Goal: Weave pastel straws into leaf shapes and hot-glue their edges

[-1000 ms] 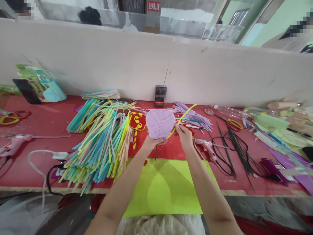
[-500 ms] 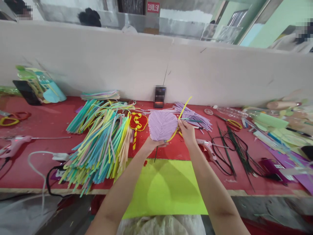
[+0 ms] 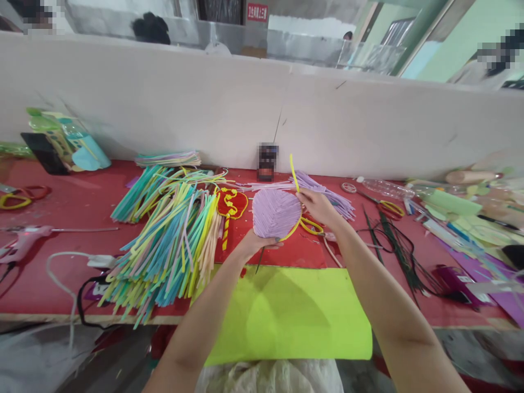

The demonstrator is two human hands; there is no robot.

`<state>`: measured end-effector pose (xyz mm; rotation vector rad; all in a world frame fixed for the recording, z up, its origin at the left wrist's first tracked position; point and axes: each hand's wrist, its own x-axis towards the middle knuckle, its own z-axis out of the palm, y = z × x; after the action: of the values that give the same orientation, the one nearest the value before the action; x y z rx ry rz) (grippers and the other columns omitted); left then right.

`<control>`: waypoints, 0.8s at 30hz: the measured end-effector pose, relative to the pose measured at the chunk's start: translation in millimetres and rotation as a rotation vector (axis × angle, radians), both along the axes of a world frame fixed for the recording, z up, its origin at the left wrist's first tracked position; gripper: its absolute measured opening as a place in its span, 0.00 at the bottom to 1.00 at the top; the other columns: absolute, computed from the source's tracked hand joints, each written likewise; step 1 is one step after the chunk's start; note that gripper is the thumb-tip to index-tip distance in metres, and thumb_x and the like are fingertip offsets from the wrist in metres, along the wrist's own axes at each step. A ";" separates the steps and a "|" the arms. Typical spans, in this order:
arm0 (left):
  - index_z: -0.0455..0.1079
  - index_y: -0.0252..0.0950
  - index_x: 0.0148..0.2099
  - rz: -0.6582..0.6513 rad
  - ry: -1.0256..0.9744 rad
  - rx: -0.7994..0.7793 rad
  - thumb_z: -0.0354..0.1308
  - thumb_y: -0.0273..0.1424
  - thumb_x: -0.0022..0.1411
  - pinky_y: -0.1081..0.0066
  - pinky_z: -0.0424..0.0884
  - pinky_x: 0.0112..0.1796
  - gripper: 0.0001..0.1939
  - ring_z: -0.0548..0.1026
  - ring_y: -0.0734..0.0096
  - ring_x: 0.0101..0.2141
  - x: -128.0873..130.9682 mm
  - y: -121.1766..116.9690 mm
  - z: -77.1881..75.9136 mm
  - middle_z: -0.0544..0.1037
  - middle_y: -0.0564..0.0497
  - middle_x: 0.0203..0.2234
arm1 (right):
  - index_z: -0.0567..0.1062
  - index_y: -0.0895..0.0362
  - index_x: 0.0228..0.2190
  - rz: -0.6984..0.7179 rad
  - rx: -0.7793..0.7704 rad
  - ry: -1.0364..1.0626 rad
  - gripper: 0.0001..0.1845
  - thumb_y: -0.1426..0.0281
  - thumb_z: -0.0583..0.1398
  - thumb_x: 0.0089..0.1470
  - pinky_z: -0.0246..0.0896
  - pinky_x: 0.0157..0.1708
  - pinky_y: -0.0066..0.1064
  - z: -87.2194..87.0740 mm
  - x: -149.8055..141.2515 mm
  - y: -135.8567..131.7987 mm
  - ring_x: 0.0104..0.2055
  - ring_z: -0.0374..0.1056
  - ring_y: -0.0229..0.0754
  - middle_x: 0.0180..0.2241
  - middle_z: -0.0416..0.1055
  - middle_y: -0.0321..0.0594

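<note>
My left hand (image 3: 254, 245) grips the bottom of a lilac leaf-shaped piece (image 3: 275, 212) made of glued strips, holding it upright above the red table. A thin dark wire stem (image 3: 260, 260) pokes down below that hand. My right hand (image 3: 319, 206) pinches a yellow strip (image 3: 295, 188) against the leaf's right edge; the strip curves round the lower rim and its free end sticks up past the top.
A big pile of coloured strips (image 3: 172, 240) lies left of the leaf, lilac strips (image 3: 327, 196) behind it. A yellow-green sheet (image 3: 286, 316) hangs over the table's front edge. Glue guns (image 3: 22, 243), yellow scissors (image 3: 309, 225), dark wires (image 3: 393, 245) and a red ornament (image 3: 231, 203) lie around.
My right hand slid up along the leaf's right edge, bending the yellow strip so its free end now points upward. The leaf shifted slightly right.
</note>
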<state>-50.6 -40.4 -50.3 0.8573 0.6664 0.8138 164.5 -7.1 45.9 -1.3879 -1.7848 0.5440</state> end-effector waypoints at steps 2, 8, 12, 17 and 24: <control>0.74 0.31 0.43 0.001 -0.001 -0.001 0.75 0.30 0.35 0.53 0.74 0.45 0.28 0.80 0.57 0.32 -0.2 0.5 -0.7 0.81 0.43 0.35 | 0.77 0.56 0.34 0.049 0.011 -0.102 0.17 0.59 0.54 0.57 0.62 0.39 0.37 6.8 1.0 0.6 0.31 0.68 0.44 0.28 0.74 0.39; 0.73 0.29 0.44 -0.017 0.029 -0.006 0.75 0.31 0.35 0.52 0.73 0.46 0.30 0.80 0.57 0.34 -1.0 0.1 0.2 0.81 0.42 0.35 | 0.76 0.57 0.40 0.073 0.016 -0.267 0.18 0.61 0.51 0.58 0.62 0.44 0.38 17.3 -0.7 -2.3 0.39 0.70 0.47 0.38 0.76 0.45; 0.75 0.29 0.41 0.049 0.037 -0.005 0.75 0.32 0.34 0.52 0.73 0.46 0.28 0.80 0.56 0.33 0.0 -0.9 2.9 0.81 0.42 0.34 | 0.75 0.55 0.31 0.027 -0.037 -0.185 0.18 0.55 0.53 0.56 0.64 0.34 0.34 12.4 4.7 -1.3 0.28 0.69 0.42 0.29 0.74 0.39; 0.75 0.29 0.40 0.287 -0.046 -0.040 0.74 0.30 0.35 0.52 0.72 0.47 0.26 0.79 0.54 0.38 -2.0 5.0 6.9 0.81 0.43 0.35 | 0.75 0.57 0.33 -0.146 -0.065 0.192 0.22 0.50 0.58 0.49 0.63 0.27 0.31 0.3 26.3 13.8 0.23 0.66 0.38 0.23 0.71 0.36; 0.73 0.34 0.43 0.501 -0.175 -0.029 0.73 0.30 0.37 0.58 0.74 0.45 0.27 0.80 0.57 0.38 -15.4 18.9 8.1 0.81 0.46 0.38 | 0.77 0.62 0.27 -0.408 -0.202 0.069 0.21 0.54 0.61 0.50 0.58 0.23 0.29 -25.9 62.0 50.1 0.20 0.63 0.36 0.18 0.68 0.36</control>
<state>-66.0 -21.5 -42.1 0.5873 0.7458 1.3098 226.5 43.1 20.0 -1.7923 -1.3666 0.5513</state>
